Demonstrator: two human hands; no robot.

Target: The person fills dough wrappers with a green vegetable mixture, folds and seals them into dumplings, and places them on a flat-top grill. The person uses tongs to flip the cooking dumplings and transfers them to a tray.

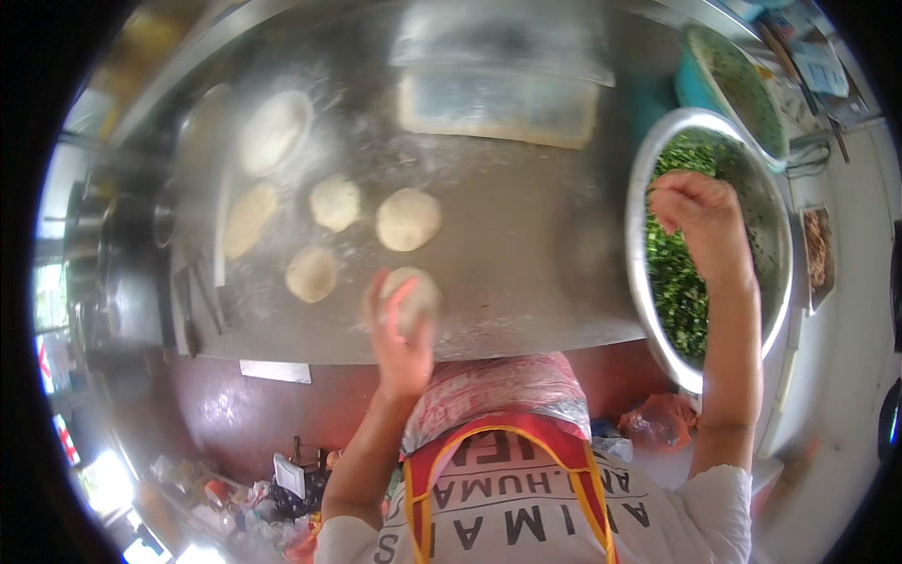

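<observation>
My left hand (400, 331) is at the near edge of the steel worktop (507, 211), its fingers around a pale round of dough (417, 299), slightly blurred. Over a large metal bowl (638, 233) of chopped green leaves (669, 261) on the right, my right hand (694, 201) is raised with its fingertips pinched together; whether something thin is between them cannot be told. Several flattened dough rounds lie left of centre, among them one (409, 219) just beyond my left hand, one (335, 203) beside it and one (312, 274) nearer the left.
A clear-sided container (497, 106) stands at the back. Behind the metal bowl is a turquoise basin (740, 92), with a small tray of brown food (817, 250) to the right. A bowl of white flour-like powder (276, 134) and long utensils (201, 299) are on the left.
</observation>
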